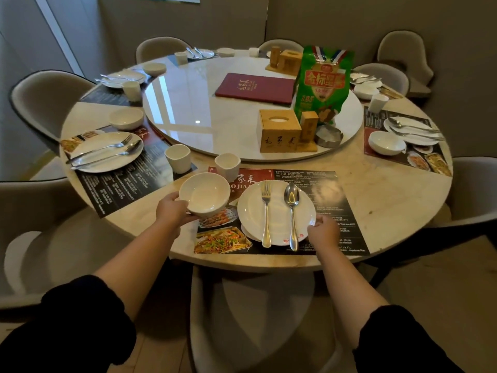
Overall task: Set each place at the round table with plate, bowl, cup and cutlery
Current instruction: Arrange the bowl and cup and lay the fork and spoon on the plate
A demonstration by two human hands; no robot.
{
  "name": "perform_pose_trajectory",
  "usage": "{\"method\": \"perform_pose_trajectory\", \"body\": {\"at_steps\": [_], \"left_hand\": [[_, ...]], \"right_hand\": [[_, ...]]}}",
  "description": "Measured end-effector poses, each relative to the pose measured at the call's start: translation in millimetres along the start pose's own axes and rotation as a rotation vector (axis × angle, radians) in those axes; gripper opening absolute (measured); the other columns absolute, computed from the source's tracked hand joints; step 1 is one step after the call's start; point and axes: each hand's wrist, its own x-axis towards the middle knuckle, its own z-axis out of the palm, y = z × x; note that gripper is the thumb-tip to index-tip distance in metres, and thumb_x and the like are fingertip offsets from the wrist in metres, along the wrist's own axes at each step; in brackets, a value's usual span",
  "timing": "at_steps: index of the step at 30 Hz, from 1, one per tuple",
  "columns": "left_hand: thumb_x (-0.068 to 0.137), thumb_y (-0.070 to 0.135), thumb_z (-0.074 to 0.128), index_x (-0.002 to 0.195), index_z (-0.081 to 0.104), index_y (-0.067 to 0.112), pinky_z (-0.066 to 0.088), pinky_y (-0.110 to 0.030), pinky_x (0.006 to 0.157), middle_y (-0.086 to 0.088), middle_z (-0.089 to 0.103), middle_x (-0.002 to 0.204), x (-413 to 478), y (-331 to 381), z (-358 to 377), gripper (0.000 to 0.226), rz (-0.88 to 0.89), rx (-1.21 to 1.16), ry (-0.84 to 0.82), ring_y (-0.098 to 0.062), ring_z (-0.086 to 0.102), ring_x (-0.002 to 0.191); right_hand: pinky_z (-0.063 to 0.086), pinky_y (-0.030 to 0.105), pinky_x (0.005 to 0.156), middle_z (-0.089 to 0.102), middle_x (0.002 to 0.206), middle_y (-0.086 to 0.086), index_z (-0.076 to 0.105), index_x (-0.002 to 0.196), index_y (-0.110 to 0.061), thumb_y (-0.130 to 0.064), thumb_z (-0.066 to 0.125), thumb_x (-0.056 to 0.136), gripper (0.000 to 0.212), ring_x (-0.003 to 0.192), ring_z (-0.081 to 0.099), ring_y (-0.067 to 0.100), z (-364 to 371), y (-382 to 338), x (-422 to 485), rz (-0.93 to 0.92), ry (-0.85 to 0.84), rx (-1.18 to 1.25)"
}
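Plates (276,211) 6, bowls (204,193) 6, cups (227,166) 6, tissue boxes (279,130) 2

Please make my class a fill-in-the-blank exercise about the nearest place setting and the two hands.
The left hand holds a white ____.
The right hand grips the rim of the ____.
On it, beside the fork, lies a ____.
Missing words: bowl; plate; spoon.
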Motion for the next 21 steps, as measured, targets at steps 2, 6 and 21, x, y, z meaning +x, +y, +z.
{"method": "perform_pose_trajectory", "body": {"at_steps": [2, 6, 21], "left_hand": [[0.094, -0.007, 0.040, 0.141, 0.038, 0.009, 0.055, -0.040, 0.073, -0.024, 0.042, 0.139, 3, 2, -1, 0.051, -0.006, -0.007, -0.006, -0.044, 0.054, 0.114], [0.094, -0.006, 0.041, 0.142, 0.038, 0.010, 0.056, -0.039, 0.072, -0.023, 0.042, 0.139, 8, 4, -1, 0.050, -0.019, 0.000, 0.003, -0.043, 0.054, 0.115], [0.092, -0.006, 0.044, 0.139, 0.043, 0.012, 0.055, -0.035, 0.061, -0.018, 0.043, 0.139, 24, 12, -25, 0.050, -0.016, -0.060, 0.035, -0.039, 0.055, 0.113]], "right_hand": [[0.052, 0.037, 0.076, 0.064, 0.108, 0.015, 0.058, 0.111, -0.003, 0.004, 0.053, 0.084, 0.029, 0.096, 0.061, 0.030, -1, 0, 0, -0.005, -0.004, -0.007], [0.054, 0.040, 0.079, 0.065, 0.108, 0.015, 0.059, 0.110, -0.004, 0.003, 0.055, 0.084, 0.027, 0.096, 0.062, 0.029, -2, 1, 4, -0.013, -0.020, -0.044], [0.036, 0.037, 0.104, 0.036, 0.144, 0.010, 0.036, 0.140, -0.013, -0.033, 0.073, 0.078, 0.075, 0.133, 0.036, 0.025, 95, -143, 27, -0.582, -0.242, -0.239]]}}
